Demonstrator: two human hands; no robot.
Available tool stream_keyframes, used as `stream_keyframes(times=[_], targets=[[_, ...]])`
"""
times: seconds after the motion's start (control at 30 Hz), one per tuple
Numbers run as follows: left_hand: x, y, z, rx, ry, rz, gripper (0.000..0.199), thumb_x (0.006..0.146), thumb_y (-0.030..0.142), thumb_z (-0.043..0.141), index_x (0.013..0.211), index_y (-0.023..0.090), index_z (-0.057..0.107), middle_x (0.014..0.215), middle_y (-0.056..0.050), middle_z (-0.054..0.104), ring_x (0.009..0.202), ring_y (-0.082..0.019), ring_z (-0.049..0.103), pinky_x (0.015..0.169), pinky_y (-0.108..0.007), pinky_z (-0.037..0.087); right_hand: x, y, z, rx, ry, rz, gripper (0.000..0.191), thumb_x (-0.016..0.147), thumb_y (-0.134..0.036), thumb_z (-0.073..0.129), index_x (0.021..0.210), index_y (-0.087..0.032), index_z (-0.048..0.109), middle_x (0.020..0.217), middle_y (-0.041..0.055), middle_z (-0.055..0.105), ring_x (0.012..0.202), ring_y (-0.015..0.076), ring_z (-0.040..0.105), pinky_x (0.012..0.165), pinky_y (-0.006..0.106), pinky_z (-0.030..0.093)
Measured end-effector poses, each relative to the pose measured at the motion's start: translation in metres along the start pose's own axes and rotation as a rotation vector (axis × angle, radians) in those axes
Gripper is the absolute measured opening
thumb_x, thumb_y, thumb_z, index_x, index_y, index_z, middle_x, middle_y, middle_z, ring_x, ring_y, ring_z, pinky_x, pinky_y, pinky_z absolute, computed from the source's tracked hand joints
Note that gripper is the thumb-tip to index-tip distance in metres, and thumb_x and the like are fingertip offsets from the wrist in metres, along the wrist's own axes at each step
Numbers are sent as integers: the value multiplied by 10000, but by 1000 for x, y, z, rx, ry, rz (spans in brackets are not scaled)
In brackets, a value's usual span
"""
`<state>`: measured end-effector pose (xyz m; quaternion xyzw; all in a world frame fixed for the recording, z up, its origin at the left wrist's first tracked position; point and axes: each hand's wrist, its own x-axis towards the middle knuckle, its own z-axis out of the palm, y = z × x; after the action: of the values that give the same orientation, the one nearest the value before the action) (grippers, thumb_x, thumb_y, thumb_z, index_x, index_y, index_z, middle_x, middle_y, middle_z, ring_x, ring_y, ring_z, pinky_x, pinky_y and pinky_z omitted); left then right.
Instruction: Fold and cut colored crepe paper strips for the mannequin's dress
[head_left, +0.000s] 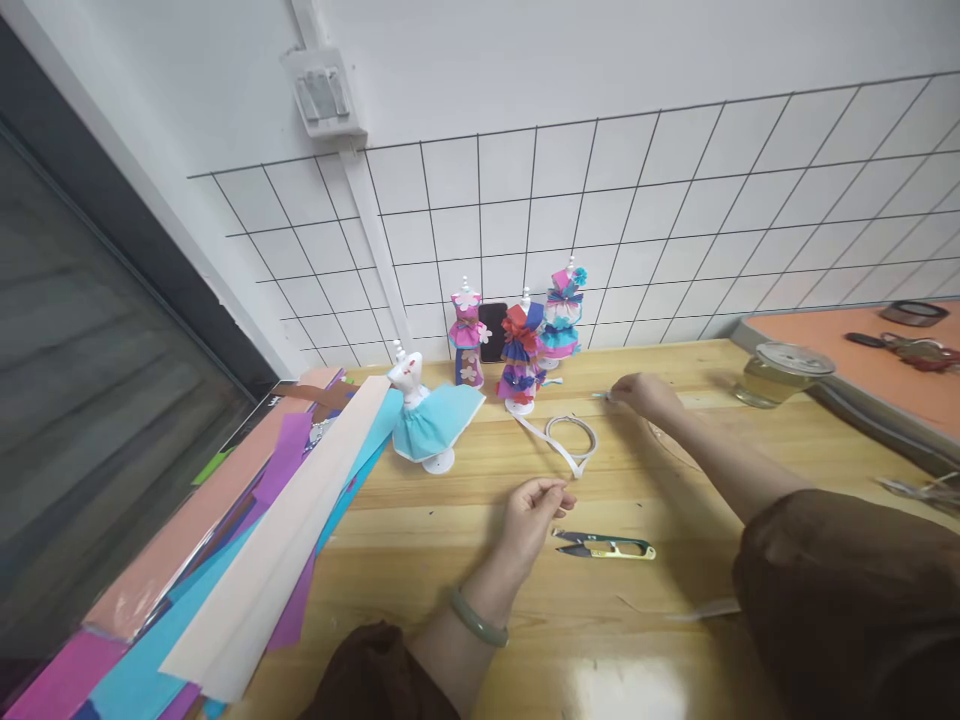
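Our wooden counter (450,540) meets a gridded wall (502,230); our left hand (531,515), white strip (547,438) beyond, and right hand (645,395) curl; their hold we cannot tell.

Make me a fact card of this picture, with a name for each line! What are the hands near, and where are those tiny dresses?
Left hand: fingers pinched together, just above the snips; I can't tell if it holds anything
Right hand: reaching forward, fingertips at a small pale thing, too small to name
Tiny dresses: on four little stands, one with a light blue skirt, three nearer the wall
Snips: lying on the wooden table
Coloured sheets: piled at the left
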<state>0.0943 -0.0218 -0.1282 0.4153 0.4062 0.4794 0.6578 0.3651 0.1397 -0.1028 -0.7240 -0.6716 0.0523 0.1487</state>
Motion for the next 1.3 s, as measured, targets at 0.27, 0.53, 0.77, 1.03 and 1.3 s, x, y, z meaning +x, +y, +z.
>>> stream_keyframes(times=[0.27,0.53,0.77,1.03,1.3], targets=[[0,1,0,-16,6,-3,340,665,423,678,815,119,667,724,-89,676,678,-153,617,653,-265,450,-6,-6,21,-183,-33,-40,259,796,-228,478,831,-142,720,1040,187,619,1034,296,494,812,373,368],[1,0,0,-34,4,-10,326,660,403,673,812,115,665,706,-83,668,664,-150,607,649,-264,444,-22,6,-8,-6,-24,-21,431,838,-245,401,1199,-65,553,914,154,700,895,249,626,732,312,443],[6,-5,-4,-49,31,-2,284,678,366,652,809,113,658,687,-67,649,641,-136,588,659,-269,444,-67,-24,-27,209,66,-93,474,847,-365,425,1246,-121,505,955,97,707,876,225,648,763,334,480],[10,-10,-7,-44,66,47,294,727,297,601,958,114,600,726,-58,638,685,-140,593,694,-288,459,-130,-97,11,401,-127,-312,458,827,-278,482,1271,-165,479,848,73,706,751,213,647,689,338,489],[4,2,-17,716,11,609,372,797,186,496,1161,203,564,1198,-101,575,1186,-240,445,1015,-431,320,-158,-90,24,180,4,-686,423,855,-170,457,1278,-173,474,870,104,642,846,215,588,768,365,462]])
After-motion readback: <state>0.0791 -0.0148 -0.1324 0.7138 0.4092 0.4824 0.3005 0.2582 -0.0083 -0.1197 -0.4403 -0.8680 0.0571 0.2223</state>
